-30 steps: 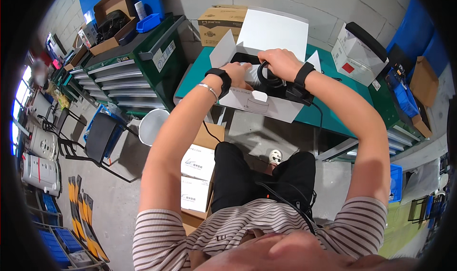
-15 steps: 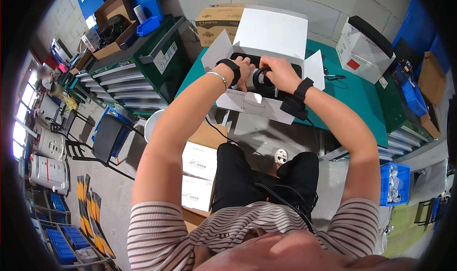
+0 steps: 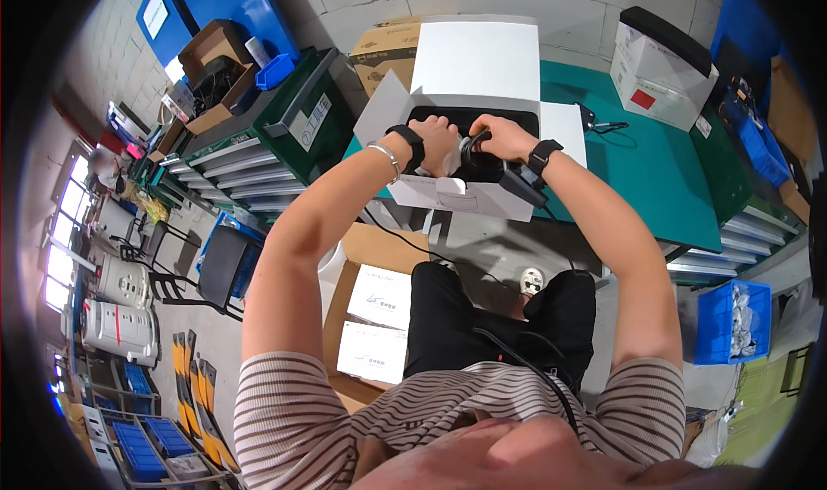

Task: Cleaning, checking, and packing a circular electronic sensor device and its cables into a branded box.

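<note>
An open white cardboard box (image 3: 476, 59) with a black lining stands at the near edge of the teal table, lid raised at the back and side flaps spread. My right hand (image 3: 506, 137) is at the right part of the box, fingers closed on a coiled black cable (image 3: 475, 152). My left hand (image 3: 433, 139) reaches into the left part, fingers bent down around something pale that I cannot make out; its fingertips are partly hidden. A black device (image 3: 522, 185) hangs below my right wrist, with a cable running down from it.
Behind the white box is a brown carton (image 3: 384, 52). White boxes (image 3: 659, 81) stand on the teal table (image 3: 624, 176) at right, near a small black cable (image 3: 603, 127). A green tool cabinet (image 3: 289, 133) is at left. Beside my legs, an open carton (image 3: 379, 236) holds white boxes.
The coiled cable has turned and sits lower in the box, with my right hand still on it. My left hand stays inside the box. The whole view has shifted slightly.
</note>
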Available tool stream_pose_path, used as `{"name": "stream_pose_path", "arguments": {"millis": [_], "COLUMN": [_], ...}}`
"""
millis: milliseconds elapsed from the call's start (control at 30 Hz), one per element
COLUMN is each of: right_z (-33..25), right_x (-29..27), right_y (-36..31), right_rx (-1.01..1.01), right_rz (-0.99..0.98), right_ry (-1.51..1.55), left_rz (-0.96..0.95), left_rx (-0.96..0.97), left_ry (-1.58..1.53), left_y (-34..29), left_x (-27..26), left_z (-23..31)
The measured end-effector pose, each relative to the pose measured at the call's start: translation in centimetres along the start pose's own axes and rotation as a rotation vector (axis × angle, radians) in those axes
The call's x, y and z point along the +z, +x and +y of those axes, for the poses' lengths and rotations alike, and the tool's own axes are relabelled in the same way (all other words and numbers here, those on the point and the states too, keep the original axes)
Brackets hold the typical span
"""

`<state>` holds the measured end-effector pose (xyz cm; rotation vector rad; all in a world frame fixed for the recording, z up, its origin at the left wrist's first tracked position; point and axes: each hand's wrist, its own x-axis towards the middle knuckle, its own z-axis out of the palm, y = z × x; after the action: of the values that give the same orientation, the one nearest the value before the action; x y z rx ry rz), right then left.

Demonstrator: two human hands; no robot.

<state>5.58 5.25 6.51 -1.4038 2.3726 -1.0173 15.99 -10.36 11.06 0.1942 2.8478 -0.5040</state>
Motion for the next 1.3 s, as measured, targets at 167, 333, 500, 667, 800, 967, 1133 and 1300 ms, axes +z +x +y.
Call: {"name": "stream_pose_path", "arguments": {"millis": [167, 333, 500, 667, 800, 967, 1133, 1300], "right_z": [0.3, 1.4, 0.3, 3.8, 5.4, 0.9, -4.0, -3.7], "right_x": [0.1, 0.9, 0.1, -1.0, -2.5, -6.1, -7.5, -9.9], "right_y": [0.7, 1.9, 2.2, 3.2, 4.5, 2.2, -3.5, -10.1], "right_rx": [0.074, 0.094, 0.177, 0.096, 0.068, 0.173, 0.138, -0.012], "right_rz": [-0.127, -0.076, -0.05, 0.179, 0.31, 0.183, 0.27, 0.288], "right_ry": [0.13, 0.154, 0.408, 0.89, 1.176, 1.298, 1.396, 1.343], "left_rz": [-0.017, 0.11, 0.163, 0.253, 0.302, 0.561, 0.62, 0.699], "left_rx": [0.005, 0.028, -0.043, -0.069, -0.111, -0.146, -0.107, 0.009], "left_ry": [-0.064, -0.063, -0.136, -0.096, -0.08, -0.096, -0.075, -0.024], "left_y": [-0.5, -1.8, -3.5, -4.1, -4.8, -5.6, -6.8, -7.3], "left_x": [-0.3, -1.3, -3.1, -6.2, -9.4, -10.8, -12.6, -14.5], "left_z": [-0.4, -0.9, -2.1, -2.7, -2.9, -4.9, -1.3, 3.7]}}
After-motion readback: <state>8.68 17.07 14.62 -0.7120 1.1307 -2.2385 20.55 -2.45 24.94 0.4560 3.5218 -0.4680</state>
